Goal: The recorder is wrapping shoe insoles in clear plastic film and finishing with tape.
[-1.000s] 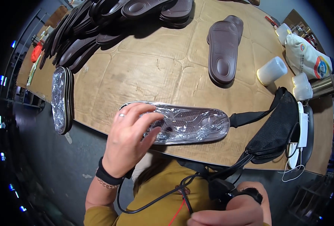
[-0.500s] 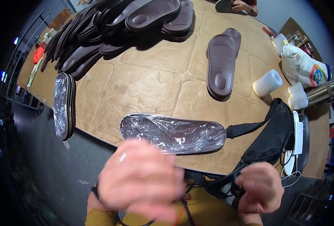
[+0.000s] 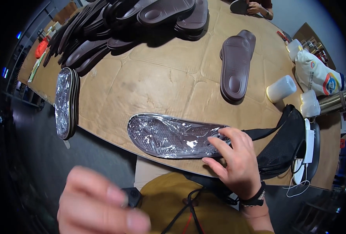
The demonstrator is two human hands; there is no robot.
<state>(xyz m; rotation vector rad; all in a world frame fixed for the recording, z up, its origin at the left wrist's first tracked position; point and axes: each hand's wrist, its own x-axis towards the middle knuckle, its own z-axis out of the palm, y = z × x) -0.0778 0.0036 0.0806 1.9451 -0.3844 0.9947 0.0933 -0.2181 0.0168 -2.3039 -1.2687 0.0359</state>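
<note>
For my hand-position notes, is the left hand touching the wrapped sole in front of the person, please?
No, the floor and the table edge show between the blurred left hand and the wrapped sole.

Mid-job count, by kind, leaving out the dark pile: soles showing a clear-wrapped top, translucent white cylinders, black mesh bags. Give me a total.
Clear-wrapped soles: 2 (one beside the right hand, one far left)
Translucent white cylinders: 3
Black mesh bag: 1
Total: 6
</note>
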